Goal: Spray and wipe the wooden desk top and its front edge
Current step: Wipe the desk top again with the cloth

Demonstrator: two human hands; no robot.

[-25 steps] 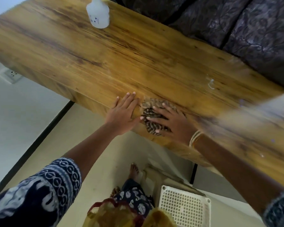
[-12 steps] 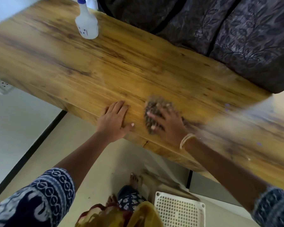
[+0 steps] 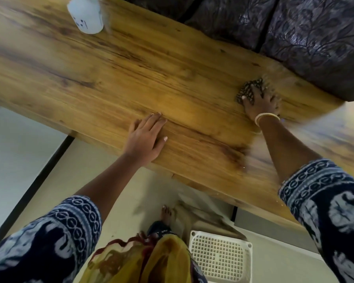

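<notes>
- Right hand (image 3: 261,102) pressed onto a patterned cleaning cloth (image 3: 248,89), fingers spread over it; cloth lying on the wooden desk top (image 3: 131,64) close to the far edge, just beside the dark leaf-patterned curtain (image 3: 294,33).
- Left hand (image 3: 146,137) laid flat on the desk top near the front edge (image 3: 102,140), fingers straight and together, holding nothing; serves as a brace.
- Spray bottle (image 3: 86,15) standing upright at the far left of the desk top, well apart from both hands, untouched.
- Step in hand, as judged: wiping the far right portion of the top. Best done with palm pressure kept even, strokes overlapping and running along the grain, cloth kept bunched under the fingers so no loose corner drags.
- Near the far edge: risk of brushing the curtain with the damp cloth; stroke best turned just short of the fabric.
- Open room: broad bare wood between the two hands and leftward up to the bottle; bottle to be lifted or skirted when the wipe reaches that corner.
- Right end of the desk blurred in this view; its edge not clearly readable.
- Front edge apparently not yet under the cloth; below it, open floor, a bare foot (image 3: 167,213) and a white perforated plastic crate (image 3: 220,256), leaving standing room but little space to the right.
</notes>
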